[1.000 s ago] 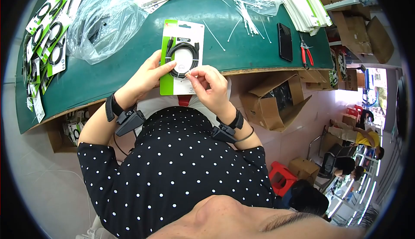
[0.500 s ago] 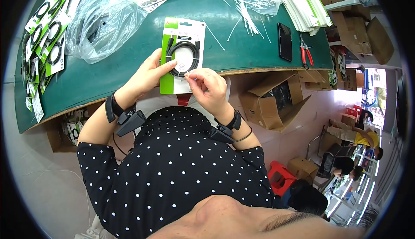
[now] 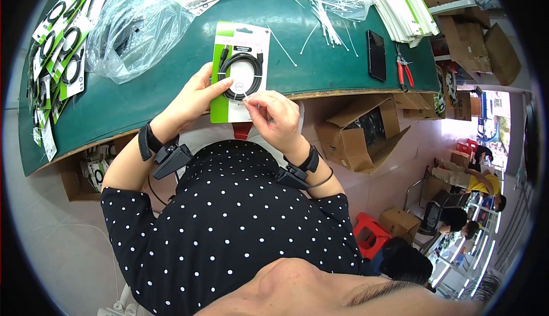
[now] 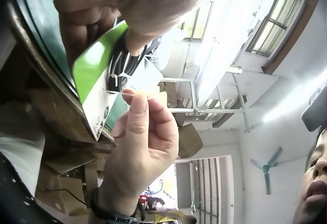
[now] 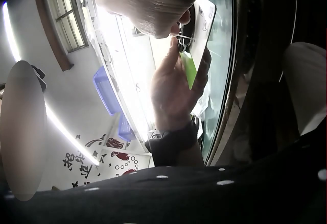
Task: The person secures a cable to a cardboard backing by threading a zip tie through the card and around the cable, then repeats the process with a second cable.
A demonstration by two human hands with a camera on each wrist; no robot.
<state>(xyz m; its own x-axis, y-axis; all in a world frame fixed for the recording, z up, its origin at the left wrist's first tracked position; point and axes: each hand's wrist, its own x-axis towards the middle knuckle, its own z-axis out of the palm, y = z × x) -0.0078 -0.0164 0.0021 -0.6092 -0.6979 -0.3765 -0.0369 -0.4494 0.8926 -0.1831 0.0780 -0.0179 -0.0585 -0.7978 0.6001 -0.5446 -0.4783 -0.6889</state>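
Note:
A green and white packaging card [image 3: 221,110] with a coiled black cable [image 3: 258,79] on its front is held up over the table's near edge. My left hand [image 3: 197,96] grips the card's left side, thumb across the front onto the coil and fingers behind. White cable ties bind the coil to the card. At the coil's bottom, my right hand [image 3: 275,113] pinches the thin white end of a cable tie [image 4: 115,92] between thumb and index finger. In the left wrist view the tie runs from the card to those fingertips.
Packed cable cards [image 3: 71,42] are heaped at the left beside a clear plastic bag [image 3: 143,30]. Loose cable ties [image 3: 326,24] lie at the back, blank cards [image 3: 406,16] to their right. A black phone [image 3: 376,56] and red-handled cutters [image 3: 405,70] lie at the right.
The card has tipped and shifted slightly to the left, its printed heading now showing. My right hand has moved slightly left with it, still pinching at the coil's bottom.

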